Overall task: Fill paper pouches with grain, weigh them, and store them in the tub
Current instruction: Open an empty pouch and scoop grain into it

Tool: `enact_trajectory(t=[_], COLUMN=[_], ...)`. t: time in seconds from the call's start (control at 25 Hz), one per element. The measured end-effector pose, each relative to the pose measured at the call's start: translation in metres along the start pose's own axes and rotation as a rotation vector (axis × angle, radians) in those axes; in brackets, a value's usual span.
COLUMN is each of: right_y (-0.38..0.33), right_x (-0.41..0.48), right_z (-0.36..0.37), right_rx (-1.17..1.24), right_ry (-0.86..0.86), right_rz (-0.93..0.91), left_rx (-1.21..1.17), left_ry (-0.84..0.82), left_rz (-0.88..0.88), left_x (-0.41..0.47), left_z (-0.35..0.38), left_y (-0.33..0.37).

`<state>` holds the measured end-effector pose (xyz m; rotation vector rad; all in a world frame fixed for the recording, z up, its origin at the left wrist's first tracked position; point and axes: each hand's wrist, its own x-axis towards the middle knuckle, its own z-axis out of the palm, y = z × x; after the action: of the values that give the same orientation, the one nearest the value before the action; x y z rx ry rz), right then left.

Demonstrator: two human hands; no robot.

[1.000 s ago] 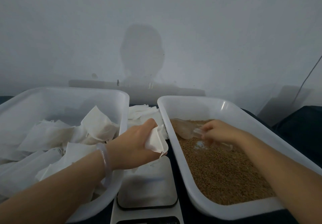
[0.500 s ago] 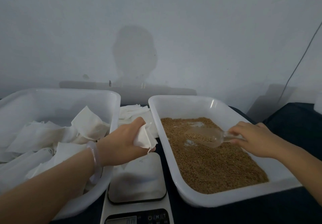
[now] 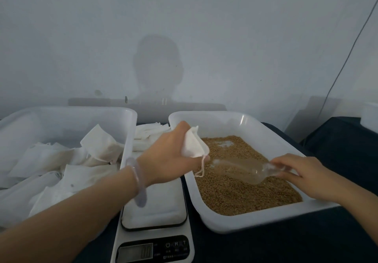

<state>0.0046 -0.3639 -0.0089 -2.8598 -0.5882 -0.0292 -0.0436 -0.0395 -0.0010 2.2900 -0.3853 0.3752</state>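
Small white drawstring paper pouch (image 3: pixel 193 145) pinched in fingers of left hand (image 3: pixel 163 156), over left edge of white plastic tray (image 3: pixel 255 221) of brown grain (image 3: pixel 235 197); clear plastic scoop (image 3: pixel 243 170) gripped by right hand (image 3: pixel 302 172) fingers, low over grain, mouth near pouch.

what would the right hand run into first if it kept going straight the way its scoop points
Probably the pouch pinched in the left hand: the right hand aims its clear scoop leftward across the grain, straight at it. Depth is unclear.
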Motion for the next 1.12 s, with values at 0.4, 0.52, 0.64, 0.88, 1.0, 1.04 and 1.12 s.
enact_trajectory(t=[0.4, 0.52, 0.64, 0.88, 1.0, 1.04, 1.12], right_y=[0.007, 0.001, -0.003, -0.007, -0.005, -0.004, -0.002], right_x=[-0.026, -0.028, -0.027, -0.027, -0.027, -0.027, -0.027], right_z=[-0.059, -0.064, -0.067, -0.072, -0.075, -0.075, -0.076], right_rx=[0.209, 0.2, 0.17, 0.072, -0.01, -0.027, -0.038], right_ry=[0.088, 0.114, 0.105, 0.12, 0.145, 0.148, 0.144], right_rz=[-0.031, -0.059, -0.074, -0.118, -0.139, -0.143, -0.153], left_rx=[-0.073, -0.104, -0.131, -0.133, -0.094, -0.084, -0.057], left_ry=[-0.051, -0.086, -0.111, -0.111, -0.136, -0.152, -0.191], left_rz=[-0.046, -0.043, -0.037, -0.038, -0.05, -0.051, -0.03], left_x=[0.022, 0.022, 0.023, 0.029, 0.034, 0.035, 0.036], left_z=[0.046, 0.049, 0.048, 0.05, 0.052, 0.053, 0.056], left_y=[0.008, 0.011, 0.013, 0.013, 0.012, 0.013, 0.015])
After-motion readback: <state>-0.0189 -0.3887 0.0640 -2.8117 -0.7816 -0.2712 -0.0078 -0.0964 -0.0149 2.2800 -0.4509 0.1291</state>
